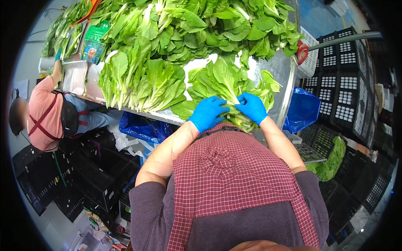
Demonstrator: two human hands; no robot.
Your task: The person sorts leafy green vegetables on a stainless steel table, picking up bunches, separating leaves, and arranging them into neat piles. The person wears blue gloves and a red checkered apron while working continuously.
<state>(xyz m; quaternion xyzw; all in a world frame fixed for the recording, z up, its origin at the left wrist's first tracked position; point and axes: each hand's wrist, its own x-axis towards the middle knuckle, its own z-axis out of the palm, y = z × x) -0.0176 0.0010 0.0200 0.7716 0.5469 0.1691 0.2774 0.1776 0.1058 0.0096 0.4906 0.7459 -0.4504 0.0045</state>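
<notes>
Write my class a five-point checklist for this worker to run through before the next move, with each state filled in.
1. Hands covered: ok; left hand and right hand gloved in blue.
2. Hands at the leafy bunch: ok; both touch it.
3. Firm grip: cannot tell; pressure isn't visible.
4. Surface ahead uncluttered: not ok; heaped greens cover much of the metal table.
5. Co-worker clear of the hands: ok, off to the left.
</notes>
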